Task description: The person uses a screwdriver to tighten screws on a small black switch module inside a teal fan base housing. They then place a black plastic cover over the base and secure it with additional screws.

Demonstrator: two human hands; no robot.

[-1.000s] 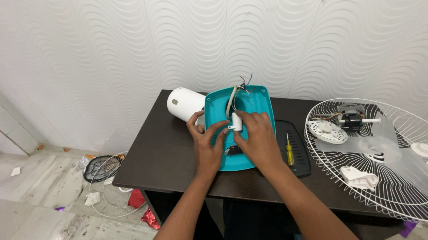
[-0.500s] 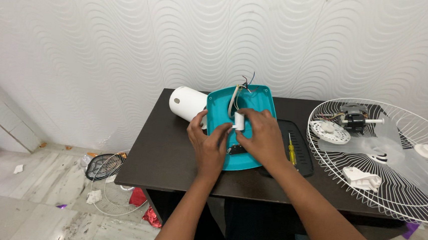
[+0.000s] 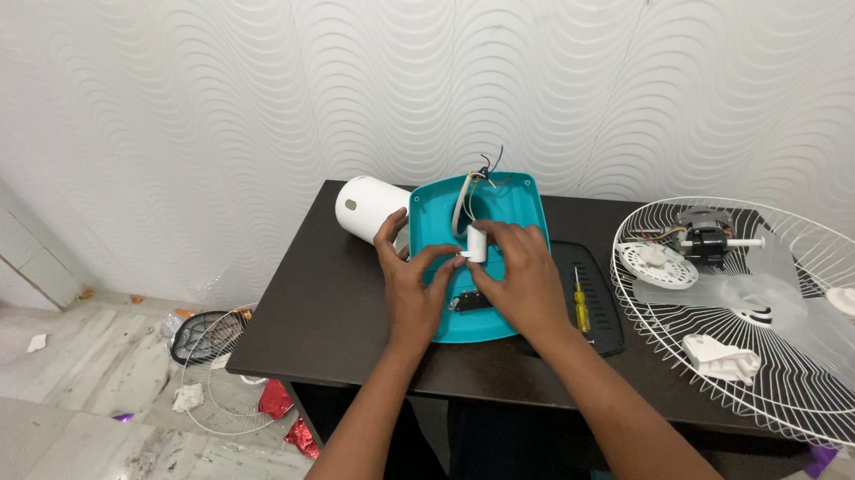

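Both hands, left and right, pinch a small white part over the teal housing.

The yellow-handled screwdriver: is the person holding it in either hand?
No: the yellow-handled screwdriver lies on the black tray, beside the right hand.

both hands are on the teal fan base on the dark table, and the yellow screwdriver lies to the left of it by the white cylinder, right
Not quite. In the head view both hands, left hand and right hand, are on the teal fan base, but the yellow screwdriver lies to its right, on the black tray, away from the white cylinder.
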